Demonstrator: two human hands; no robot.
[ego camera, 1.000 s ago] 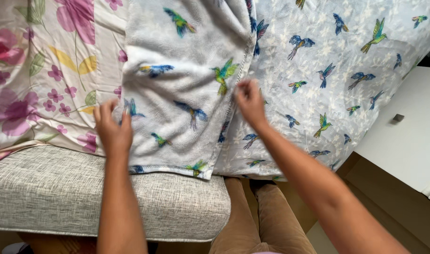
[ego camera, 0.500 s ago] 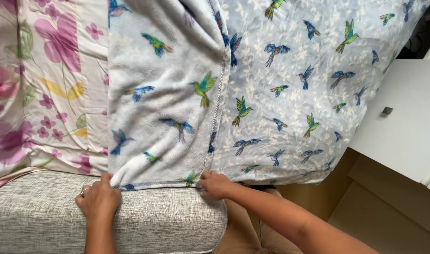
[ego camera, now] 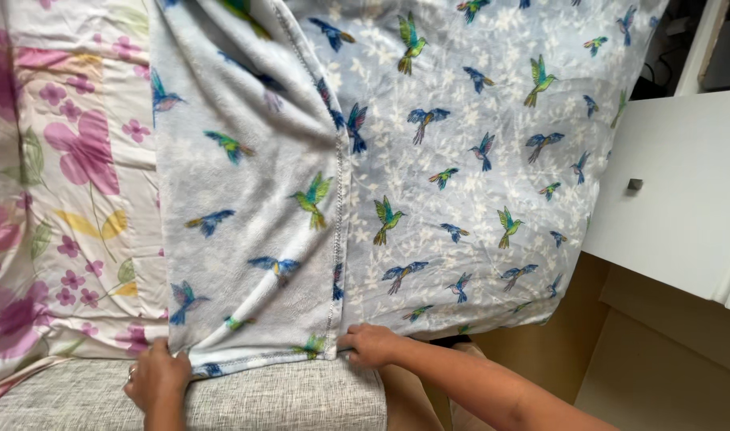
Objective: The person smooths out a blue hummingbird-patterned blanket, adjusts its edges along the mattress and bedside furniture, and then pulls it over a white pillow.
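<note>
A pale blue fleece blanket [ego camera: 253, 199] printed with small birds lies folded over on the bed, its stitched hem running along the near edge. My left hand [ego camera: 157, 375] pinches the blanket's near left corner, a ring on one finger. My right hand [ego camera: 370, 345] grips the near right corner of the same folded layer, by the seam. Both hands rest at the edge of the grey woven mattress [ego camera: 285, 399]. Under the folded layer, more of the same bird-print fabric [ego camera: 492, 175] spreads to the right.
A white sheet with pink flowers [ego camera: 61, 207] covers the bed at the left. A white drawer unit [ego camera: 676, 207] with a small knob stands at the right, close to the bed. Wooden floor [ego camera: 556, 335] shows between them.
Both hands came down from the middle of the blanket to its near hem and took hold of the two corners. The view has shifted slightly toward the blanket.
</note>
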